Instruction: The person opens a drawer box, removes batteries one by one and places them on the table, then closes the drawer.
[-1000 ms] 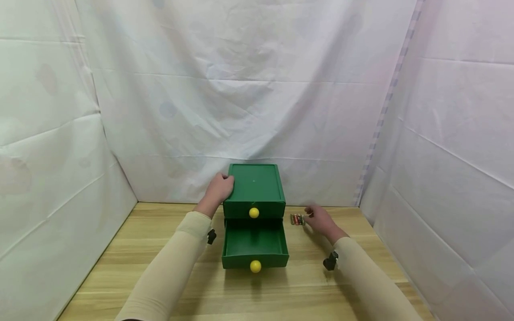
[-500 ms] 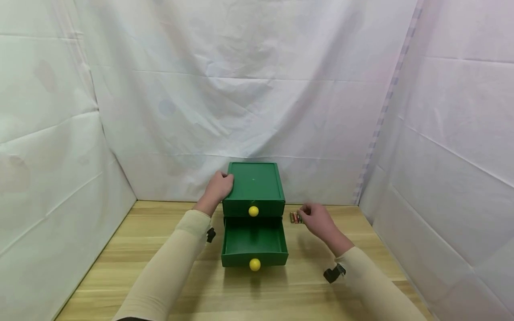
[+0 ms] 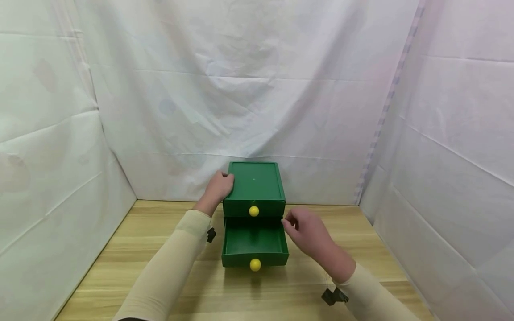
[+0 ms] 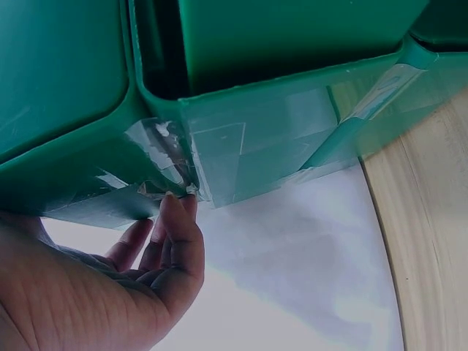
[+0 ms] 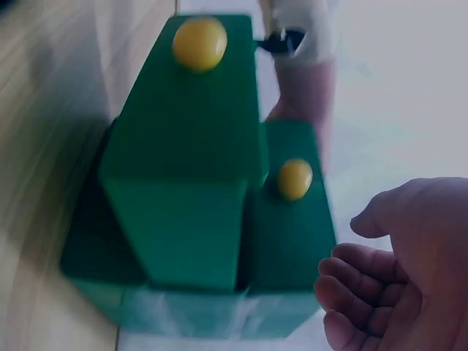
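A green plastic two-drawer cabinet [image 3: 257, 183] stands against the back cloth. Its upper drawer [image 3: 237, 208] is closed; the lower drawer [image 3: 238, 260] is pulled out, its green floor showing. Each drawer has a yellow knob [image 3: 255, 265]. My left hand [image 3: 218, 185] rests at the cabinet's left side, and in the left wrist view its bent fingertips touch the taped side wall [image 4: 248, 146]. Beside the lower drawer's right wall is my right hand [image 3: 308, 232], fingers curled, thumb close to them. I cannot tell whether it pinches a battery. The small batteries seen earlier are hidden behind it.
The cabinet stands on a wood-grain table [image 3: 172, 249]. White cloth [image 3: 257, 89] hangs behind and along both sides. A dark wrist camera [image 3: 334, 296] is strapped at the right cuff, and another wrist camera [image 3: 210, 235] at the left cuff.
My right hand has moved left and nearer to me, from the row of small batteries to the lower drawer's right side. The left hand and both drawers have stayed put.
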Demonstrator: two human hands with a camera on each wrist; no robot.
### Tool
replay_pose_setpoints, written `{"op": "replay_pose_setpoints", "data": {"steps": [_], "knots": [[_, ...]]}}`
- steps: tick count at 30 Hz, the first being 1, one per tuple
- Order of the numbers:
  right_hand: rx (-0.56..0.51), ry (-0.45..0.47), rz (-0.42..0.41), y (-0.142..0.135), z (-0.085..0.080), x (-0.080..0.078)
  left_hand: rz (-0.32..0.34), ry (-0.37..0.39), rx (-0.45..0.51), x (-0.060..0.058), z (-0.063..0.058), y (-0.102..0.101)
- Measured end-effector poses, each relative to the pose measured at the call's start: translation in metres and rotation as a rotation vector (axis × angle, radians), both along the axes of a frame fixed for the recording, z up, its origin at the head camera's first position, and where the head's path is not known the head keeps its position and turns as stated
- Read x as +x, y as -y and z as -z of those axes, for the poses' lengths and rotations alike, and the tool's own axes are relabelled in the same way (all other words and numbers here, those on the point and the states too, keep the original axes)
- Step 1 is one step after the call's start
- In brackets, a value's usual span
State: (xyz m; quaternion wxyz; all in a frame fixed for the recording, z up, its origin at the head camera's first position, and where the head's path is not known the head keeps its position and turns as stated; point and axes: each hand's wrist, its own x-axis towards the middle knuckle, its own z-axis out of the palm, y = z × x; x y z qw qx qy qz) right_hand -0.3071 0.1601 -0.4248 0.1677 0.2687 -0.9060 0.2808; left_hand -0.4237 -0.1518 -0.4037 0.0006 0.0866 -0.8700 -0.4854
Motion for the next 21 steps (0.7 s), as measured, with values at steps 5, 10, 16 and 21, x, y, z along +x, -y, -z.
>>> {"op": "replay_pose_setpoints", "data": {"steps": [5,10,16,21], "knots": [[0.124,0.019,-0.061,0.017,-0.003,0.029,0.009,-0.006,-0.001,-0.002,0.002,0.000],[0.236,-0.047,-0.149,0.032,0.002,0.053,0.009,-0.014,-0.002,-0.002,0.002,0.001],[0.287,-0.198,-0.204,0.044,0.014,0.067,0.007,-0.009,-0.010,-0.001,0.000,0.001],[0.312,-0.277,-0.158,0.049,0.025,0.070,0.012,-0.002,-0.006,0.000,-0.002,0.001]]}}
